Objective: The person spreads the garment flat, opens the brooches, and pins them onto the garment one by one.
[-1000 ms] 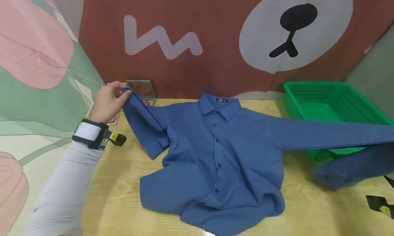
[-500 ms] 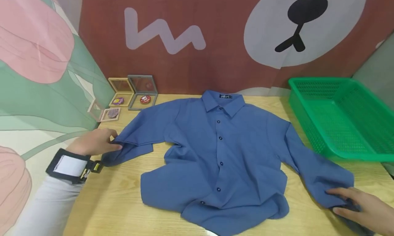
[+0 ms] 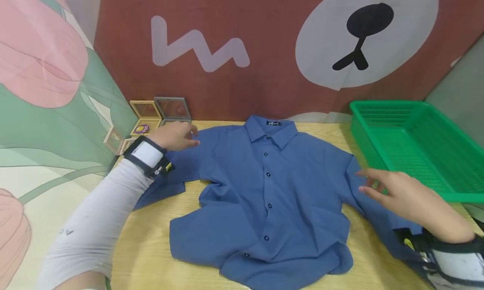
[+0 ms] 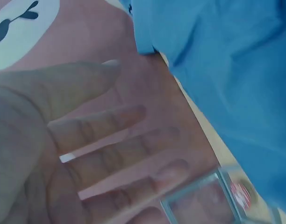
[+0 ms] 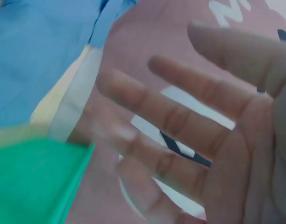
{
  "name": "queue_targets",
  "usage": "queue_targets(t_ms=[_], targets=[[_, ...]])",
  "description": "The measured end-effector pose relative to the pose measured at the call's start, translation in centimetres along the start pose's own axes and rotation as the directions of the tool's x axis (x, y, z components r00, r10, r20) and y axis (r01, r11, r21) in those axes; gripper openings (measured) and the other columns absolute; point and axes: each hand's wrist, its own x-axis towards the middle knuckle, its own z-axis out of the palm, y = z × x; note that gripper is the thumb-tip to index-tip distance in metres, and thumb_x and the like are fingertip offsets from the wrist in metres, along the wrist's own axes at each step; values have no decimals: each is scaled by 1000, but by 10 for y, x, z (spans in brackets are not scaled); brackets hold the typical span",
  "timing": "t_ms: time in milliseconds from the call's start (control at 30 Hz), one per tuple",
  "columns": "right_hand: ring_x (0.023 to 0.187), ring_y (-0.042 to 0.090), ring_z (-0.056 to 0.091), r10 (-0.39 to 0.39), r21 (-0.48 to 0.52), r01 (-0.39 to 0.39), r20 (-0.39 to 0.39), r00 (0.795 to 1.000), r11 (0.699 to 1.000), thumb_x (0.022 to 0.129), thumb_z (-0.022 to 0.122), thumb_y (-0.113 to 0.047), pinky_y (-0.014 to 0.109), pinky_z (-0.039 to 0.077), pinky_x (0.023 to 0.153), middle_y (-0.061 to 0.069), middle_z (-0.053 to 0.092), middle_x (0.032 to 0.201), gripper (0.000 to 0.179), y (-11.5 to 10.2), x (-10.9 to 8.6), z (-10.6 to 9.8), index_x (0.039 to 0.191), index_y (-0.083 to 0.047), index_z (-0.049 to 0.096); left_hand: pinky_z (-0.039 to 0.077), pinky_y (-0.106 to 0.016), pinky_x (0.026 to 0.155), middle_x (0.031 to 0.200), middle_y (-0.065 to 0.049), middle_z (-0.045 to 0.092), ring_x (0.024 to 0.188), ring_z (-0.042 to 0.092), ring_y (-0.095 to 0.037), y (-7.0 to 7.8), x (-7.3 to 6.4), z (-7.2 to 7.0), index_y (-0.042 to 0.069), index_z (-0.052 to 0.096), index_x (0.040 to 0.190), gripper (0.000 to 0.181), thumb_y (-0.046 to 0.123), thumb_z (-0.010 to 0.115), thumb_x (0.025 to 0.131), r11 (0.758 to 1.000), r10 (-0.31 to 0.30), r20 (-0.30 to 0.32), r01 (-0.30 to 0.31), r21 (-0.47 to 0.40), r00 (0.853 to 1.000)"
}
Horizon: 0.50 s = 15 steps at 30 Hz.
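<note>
A blue button-up shirt [image 3: 242,197] lies front side up on the wooden table, its collar toward the back wall. Its left-side sleeve is folded on itself, and the right-side sleeve slants down toward the near right. My left hand [image 3: 174,135] hovers over the left-side sleeve near the shoulder; the left wrist view shows its fingers spread and holding nothing. Above the right-side sleeve, close to the shoulder, is my right hand [image 3: 397,193], fingers loosely extended with nothing in them. The lower shirt body is rumpled, with the hem bunched at the near edge.
A green plastic basket [image 3: 416,193] stands at the right, beside the right-side sleeve. Small open display cases, one yellow [image 3: 145,109] and one grey [image 3: 172,107], sit at the back left by the wall. Wooden tabletop [image 3: 143,248] shows left of the shirt.
Both sleeves have been lowered onto the table and let go. My left hand has moved up and right, and my right hand up and left, toward the shoulders.
</note>
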Motion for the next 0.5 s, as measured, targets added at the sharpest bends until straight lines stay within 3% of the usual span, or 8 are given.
queue_targets(t_ms=[100, 267, 500], targets=[[65, 7, 57, -34, 27, 34, -24, 999, 999, 98, 63, -25, 26, 43, 53, 0, 70, 89, 42, -15, 29, -7, 131, 0, 60, 52, -48, 92, 114, -15, 70, 107, 66, -30, 11, 25, 2, 3, 64, 125, 40, 32, 62, 98, 1000, 11, -24, -11, 6, 1000], [66, 12, 60, -17, 93, 19, -21, 1000, 996, 98, 62, -25, 30, 46, 56, 10, 70, 90, 43, -28, 76, -11, 130, 3, 59, 52, -48, 95, 119, -15, 69, 111, 65, -30, 26, 65, 14, 6, 65, 127, 41, 34, 63, 97, 999, 16, -57, -18, -33, 998], [69, 23, 65, -9, 247, -1, 43, 999, 969, 100, 57, -23, 32, 48, 60, 17, 71, 83, 55, -21, 150, 9, 140, 13, 45, 51, -45, 98, 130, -13, 65, 116, 64, -30, 42, 116, 38, 8, 60, 135, 46, 33, 63, 97, 994, -75, -81, 68, -87, 994]])
